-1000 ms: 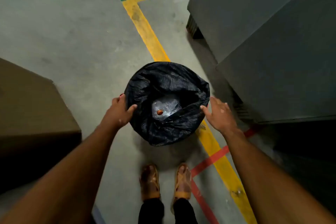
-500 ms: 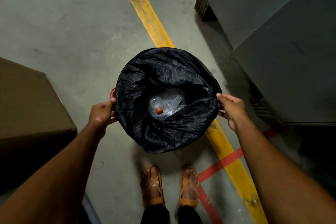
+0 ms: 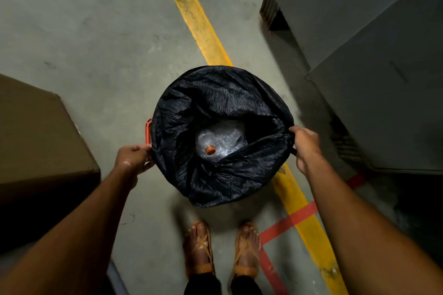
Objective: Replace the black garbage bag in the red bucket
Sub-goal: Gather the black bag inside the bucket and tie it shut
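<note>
The black garbage bag [image 3: 215, 175] is draped over the red bucket [image 3: 148, 130], of which only a strip of rim shows at the left. Inside the bag lies a crushed clear plastic bottle [image 3: 220, 142] with an orange cap. My left hand [image 3: 133, 158] pinches the bag's edge at the bucket's left side. On the right side, my right hand [image 3: 305, 145] is closed on the bag's edge. Both arms reach in from the bottom corners.
The bucket stands on a concrete floor across a yellow line [image 3: 196, 21], with a red line [image 3: 290, 220] near my sandalled feet [image 3: 223, 246]. A brown cardboard box [image 3: 36, 139] sits at the left. Grey metal cabinets [image 3: 371, 55] rise close on the right.
My hands went from resting open beside the bag to gripping its edge on both sides. The view has moved closer over the bucket.
</note>
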{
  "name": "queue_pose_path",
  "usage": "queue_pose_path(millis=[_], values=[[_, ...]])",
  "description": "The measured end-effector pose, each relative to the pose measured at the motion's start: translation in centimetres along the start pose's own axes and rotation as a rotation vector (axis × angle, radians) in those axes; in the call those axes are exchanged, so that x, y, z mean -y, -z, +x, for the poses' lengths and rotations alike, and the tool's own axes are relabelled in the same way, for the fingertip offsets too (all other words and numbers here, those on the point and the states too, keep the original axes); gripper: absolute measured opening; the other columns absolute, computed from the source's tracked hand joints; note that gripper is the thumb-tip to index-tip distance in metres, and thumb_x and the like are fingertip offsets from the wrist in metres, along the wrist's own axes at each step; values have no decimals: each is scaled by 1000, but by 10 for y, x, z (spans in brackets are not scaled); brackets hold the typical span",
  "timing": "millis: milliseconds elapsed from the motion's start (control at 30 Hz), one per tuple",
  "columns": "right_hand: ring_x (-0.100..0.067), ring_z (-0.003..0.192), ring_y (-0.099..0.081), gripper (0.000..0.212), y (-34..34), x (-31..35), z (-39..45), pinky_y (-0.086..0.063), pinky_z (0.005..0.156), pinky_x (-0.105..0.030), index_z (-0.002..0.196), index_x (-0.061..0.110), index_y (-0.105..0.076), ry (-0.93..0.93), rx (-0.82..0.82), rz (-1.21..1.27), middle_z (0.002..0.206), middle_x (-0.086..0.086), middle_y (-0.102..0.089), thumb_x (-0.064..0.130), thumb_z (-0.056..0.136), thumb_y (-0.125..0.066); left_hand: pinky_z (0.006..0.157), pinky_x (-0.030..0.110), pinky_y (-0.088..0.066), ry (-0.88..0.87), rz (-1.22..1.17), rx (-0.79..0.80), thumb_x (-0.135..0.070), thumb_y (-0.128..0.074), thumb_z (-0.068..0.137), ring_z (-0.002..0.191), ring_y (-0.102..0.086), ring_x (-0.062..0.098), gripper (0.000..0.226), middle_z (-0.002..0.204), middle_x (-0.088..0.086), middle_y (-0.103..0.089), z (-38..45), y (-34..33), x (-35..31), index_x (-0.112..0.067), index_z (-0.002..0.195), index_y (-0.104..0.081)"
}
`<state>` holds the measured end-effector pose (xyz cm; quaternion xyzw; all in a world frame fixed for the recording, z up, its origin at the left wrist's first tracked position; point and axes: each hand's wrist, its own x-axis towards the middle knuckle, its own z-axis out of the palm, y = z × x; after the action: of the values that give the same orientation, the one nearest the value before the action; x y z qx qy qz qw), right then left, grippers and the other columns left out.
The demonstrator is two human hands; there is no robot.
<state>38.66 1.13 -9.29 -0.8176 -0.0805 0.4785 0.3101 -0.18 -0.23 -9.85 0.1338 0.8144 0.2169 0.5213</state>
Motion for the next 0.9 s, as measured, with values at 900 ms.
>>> queue_pose_path(millis=[900], values=[[-7, 71, -54, 24, -17, 17, -31, -40, 67, -26, 76, 14, -56, 879, 142, -555, 70, 1, -57, 25, 97, -60, 69, 35, -54, -116, -56, -71, -15, -41, 100, 84, -56, 23, 15, 97, 14, -59, 8, -2, -12, -9, 98, -54]])
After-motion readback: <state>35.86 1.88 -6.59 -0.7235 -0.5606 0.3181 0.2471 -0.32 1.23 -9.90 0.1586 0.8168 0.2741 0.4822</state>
